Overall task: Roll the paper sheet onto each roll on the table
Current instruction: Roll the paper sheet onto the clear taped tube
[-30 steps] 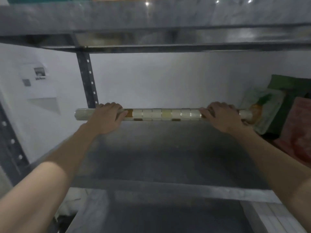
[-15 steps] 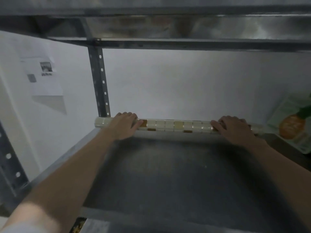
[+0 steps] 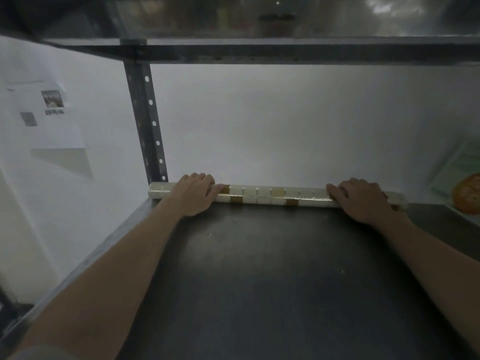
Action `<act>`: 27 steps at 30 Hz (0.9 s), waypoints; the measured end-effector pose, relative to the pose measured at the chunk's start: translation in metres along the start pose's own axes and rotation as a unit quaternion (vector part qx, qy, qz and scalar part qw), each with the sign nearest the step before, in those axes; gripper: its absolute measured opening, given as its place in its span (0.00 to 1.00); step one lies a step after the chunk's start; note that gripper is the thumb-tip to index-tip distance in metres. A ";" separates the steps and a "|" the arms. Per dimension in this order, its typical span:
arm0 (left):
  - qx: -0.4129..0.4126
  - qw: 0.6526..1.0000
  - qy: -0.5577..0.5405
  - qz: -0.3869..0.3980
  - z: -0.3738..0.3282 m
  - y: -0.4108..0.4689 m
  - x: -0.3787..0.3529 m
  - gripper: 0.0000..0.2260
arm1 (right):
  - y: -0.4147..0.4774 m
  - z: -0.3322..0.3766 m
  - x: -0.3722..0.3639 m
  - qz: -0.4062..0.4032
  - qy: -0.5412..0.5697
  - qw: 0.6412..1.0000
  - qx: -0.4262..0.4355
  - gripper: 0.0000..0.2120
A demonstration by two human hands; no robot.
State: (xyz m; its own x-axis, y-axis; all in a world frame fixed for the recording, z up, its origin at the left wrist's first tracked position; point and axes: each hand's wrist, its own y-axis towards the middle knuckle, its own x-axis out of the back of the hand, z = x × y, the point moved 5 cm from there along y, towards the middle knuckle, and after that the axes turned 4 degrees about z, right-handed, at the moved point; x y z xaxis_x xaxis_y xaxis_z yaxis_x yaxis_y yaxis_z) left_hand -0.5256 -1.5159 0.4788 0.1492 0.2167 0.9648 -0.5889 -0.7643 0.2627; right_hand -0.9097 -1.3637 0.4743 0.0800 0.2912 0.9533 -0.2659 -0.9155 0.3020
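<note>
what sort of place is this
Probably a storage or workshop corner, on a metal rack: a perforated steel upright, a dark shelf board with another shelf overhead, and a printed sheet on the white wall. The left hand and right hand hold a patterned roll there.

A perforated metal post (image 3: 145,120) stands against the white wall (image 3: 285,126), under an upper shelf (image 3: 259,51). A printed notice (image 3: 49,120) hangs at the left. A green package (image 3: 463,167) with an orange picture leans at the right.
</note>
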 end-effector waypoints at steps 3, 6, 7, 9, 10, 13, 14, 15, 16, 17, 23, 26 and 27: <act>0.002 1.000 0.018 0.004 -0.002 0.006 -0.001 0.30 | 0.007 0.005 -0.002 -0.005 -0.002 1.000 -0.003 0.23; -0.012 1.000 0.019 -0.019 -0.007 0.010 -0.001 0.35 | 0.011 0.014 -0.002 -0.003 -0.009 1.000 0.008 0.21; -0.016 0.999 0.012 -0.026 -0.008 0.010 -0.002 0.35 | 0.011 0.017 -0.002 -0.002 -0.010 1.000 0.017 0.21; -0.025 0.999 0.003 -0.032 -0.012 0.011 -0.004 0.35 | 0.012 0.026 -0.001 -0.007 -0.008 0.999 0.037 0.24; -0.029 0.999 0.003 -0.035 -0.013 0.011 -0.005 0.35 | 0.012 0.029 0.000 -0.010 0.005 0.999 0.041 0.25; -0.027 0.999 0.000 -0.038 -0.013 0.009 -0.006 0.36 | 0.010 0.035 0.004 -0.010 0.052 0.997 0.049 0.26; -0.026 0.999 0.000 -0.038 -0.014 0.008 -0.006 0.37 | 0.009 0.036 0.006 -0.011 0.059 0.997 0.052 0.26; -0.024 0.999 0.000 -0.039 -0.014 0.007 -0.005 0.38 | 0.007 0.036 0.008 -0.013 0.064 0.996 0.052 0.27; -0.023 0.999 -0.001 -0.043 -0.015 0.005 -0.005 0.39 | 0.006 0.036 0.009 -0.016 0.068 0.996 0.052 0.27; -0.022 0.999 -0.002 -0.047 -0.015 0.004 -0.004 0.39 | 0.005 0.036 0.011 -0.020 0.071 0.996 0.052 0.28; -0.018 0.998 -0.004 -0.052 -0.022 0.002 0.003 0.40 | 0.004 0.034 0.016 -0.015 0.088 0.995 0.051 0.28; -0.018 0.998 0.001 -0.053 -0.026 0.002 0.003 0.40 | 0.003 0.036 0.017 -0.019 0.086 0.995 0.053 0.27; -0.019 0.998 0.003 -0.054 -0.027 0.002 0.004 0.40 | 0.003 0.037 0.017 -0.019 0.085 0.995 0.053 0.27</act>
State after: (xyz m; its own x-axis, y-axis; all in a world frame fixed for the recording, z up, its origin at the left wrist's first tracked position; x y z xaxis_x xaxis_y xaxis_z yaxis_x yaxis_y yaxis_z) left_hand -0.5477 -1.5004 0.4825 0.2090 0.2993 0.9310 -0.5990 -0.7134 0.3637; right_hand -0.8737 -1.3714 0.4918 -0.0777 0.3608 0.9294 -0.1623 -0.9244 0.3452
